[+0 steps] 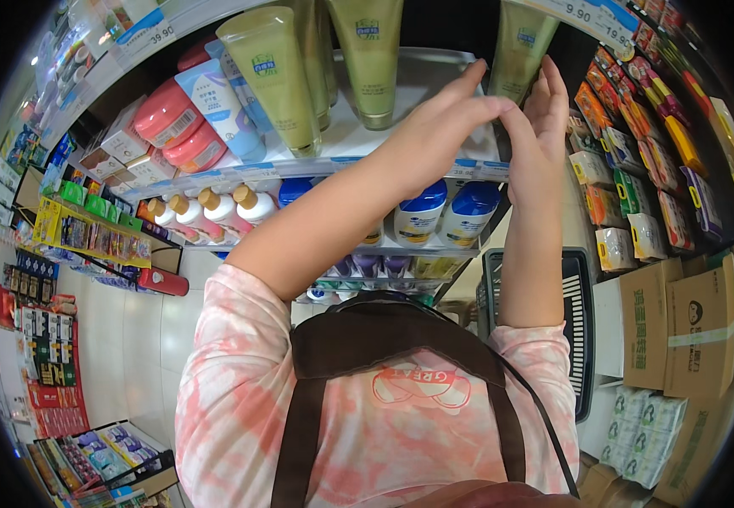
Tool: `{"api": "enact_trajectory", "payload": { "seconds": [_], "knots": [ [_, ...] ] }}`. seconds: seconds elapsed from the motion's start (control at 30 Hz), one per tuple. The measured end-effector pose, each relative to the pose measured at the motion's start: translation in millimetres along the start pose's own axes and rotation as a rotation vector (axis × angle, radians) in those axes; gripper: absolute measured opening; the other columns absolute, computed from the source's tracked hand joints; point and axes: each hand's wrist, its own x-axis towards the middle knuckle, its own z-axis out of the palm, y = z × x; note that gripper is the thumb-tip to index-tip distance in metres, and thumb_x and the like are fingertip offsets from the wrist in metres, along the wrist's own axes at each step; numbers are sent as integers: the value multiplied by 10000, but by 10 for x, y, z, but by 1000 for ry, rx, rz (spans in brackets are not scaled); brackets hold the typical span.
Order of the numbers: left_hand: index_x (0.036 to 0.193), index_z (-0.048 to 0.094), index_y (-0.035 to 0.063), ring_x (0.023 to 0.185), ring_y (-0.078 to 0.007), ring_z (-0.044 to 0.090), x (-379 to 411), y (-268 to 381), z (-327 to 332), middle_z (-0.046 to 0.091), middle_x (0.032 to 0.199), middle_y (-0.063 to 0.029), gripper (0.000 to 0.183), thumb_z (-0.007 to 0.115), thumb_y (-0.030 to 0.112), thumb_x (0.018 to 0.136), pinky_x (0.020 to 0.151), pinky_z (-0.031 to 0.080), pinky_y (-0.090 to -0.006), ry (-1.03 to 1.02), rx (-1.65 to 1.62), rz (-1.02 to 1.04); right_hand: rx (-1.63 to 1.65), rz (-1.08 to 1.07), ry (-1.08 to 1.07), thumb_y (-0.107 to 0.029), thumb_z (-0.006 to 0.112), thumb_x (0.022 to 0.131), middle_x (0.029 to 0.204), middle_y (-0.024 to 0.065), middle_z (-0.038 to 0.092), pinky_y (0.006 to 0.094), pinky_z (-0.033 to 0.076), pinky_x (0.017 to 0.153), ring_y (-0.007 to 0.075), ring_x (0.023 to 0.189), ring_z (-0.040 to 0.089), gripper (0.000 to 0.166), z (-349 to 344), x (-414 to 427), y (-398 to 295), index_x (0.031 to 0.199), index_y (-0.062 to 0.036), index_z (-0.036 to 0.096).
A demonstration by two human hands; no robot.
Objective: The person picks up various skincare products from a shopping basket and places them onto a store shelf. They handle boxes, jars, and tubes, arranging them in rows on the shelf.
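Both hands are raised at the shelf, one on either side of a green squeeze tube [522,47] standing at the right end. My left hand [452,130] reaches in from the left, its fingertips close to the tube's left edge. My right hand [538,136] has its fingers upright along the tube's right edge. The thumbs come together in front of the tube's lower end, hiding its cap. Whether either hand grips the tube cannot be seen. Two more green tubes stand farther left, a tilted one [278,82] and an upright one [367,60].
Blue-and-white tubes [220,108] and pink round jars [170,117] fill the shelf's left part. Blue-capped bottles [417,216] and gold-capped bottles [252,203] stand one shelf lower. A dark shopping basket [585,355] is beside my right arm, with cardboard boxes [700,330] and hanging packets [633,184] beyond.
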Motion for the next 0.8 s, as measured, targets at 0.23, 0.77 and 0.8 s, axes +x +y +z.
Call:
{"api": "enact_trajectory", "payload": {
  "seconds": [0.23,0.77,0.8],
  "knots": [
    [1415,213,26,1310,-228,242,322,-132,118,316,1399,-159,712,468,372,847,1045,180,-327,-14,-174,-50,52,55,3,-8,560,819,1323,165,361,302,346,986,213,1213,387,657,-62,46,15,1360,23,190],
    [1399,179,-51,1283,-227,293,25,1,66,329,1388,-171,682,436,294,869,1042,215,-289,-38,-81,53,48,15,-107,-36,570,814,1361,189,343,370,225,1066,264,1286,320,661,-13,-194,-167,1363,17,207],
    [1399,159,-63,1297,-230,279,-40,31,52,313,1399,-176,689,431,288,873,1050,207,-289,-41,-58,66,40,14,-127,-42,572,812,1364,190,341,375,212,1071,268,1294,310,661,-9,-231,-196,1364,14,212]
  ]
}}
